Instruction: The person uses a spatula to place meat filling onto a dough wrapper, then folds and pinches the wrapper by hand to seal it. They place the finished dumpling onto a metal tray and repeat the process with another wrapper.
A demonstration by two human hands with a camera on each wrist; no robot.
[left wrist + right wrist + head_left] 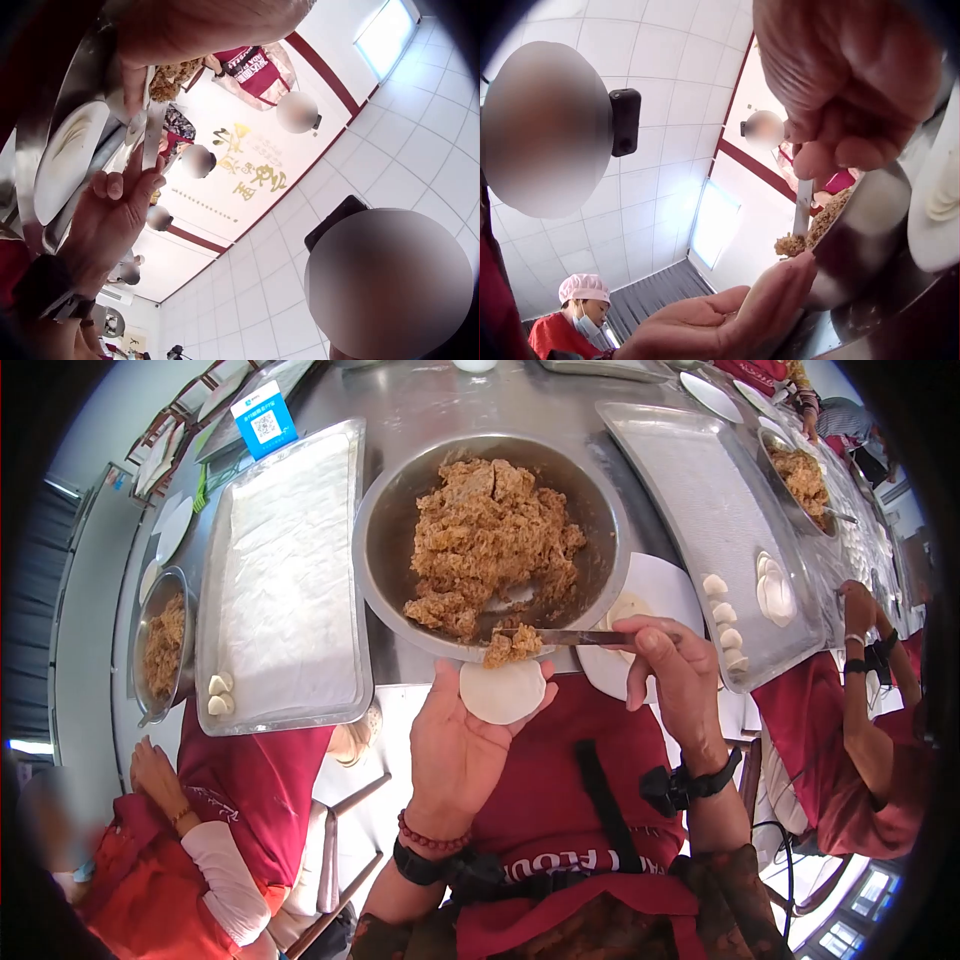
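Note:
A round white dough wrapper point(503, 693) lies across my upturned left hand point(455, 755), its fingers extended beneath it. My right hand point(675, 670) grips a flat metal spatula point(590, 638) between thumb and fingers. A clump of brown minced filling point(513, 646) clings to the spatula's tip, just above the wrapper's far edge. In the right wrist view that clump point(789, 244) shows close over the left fingertips. Beyond the hands stands a large steel bowl point(372, 550) with a mound of the same filling point(490, 530).
A floured tray point(285, 560) on the left and another tray point(690, 500) on the right carry a few dumplings. Right of the bowl, partly hidden, a white plate point(655, 580) holds wrappers. People sit on both sides, near smaller filling bowls. A blue card point(264, 420) stands behind the left tray.

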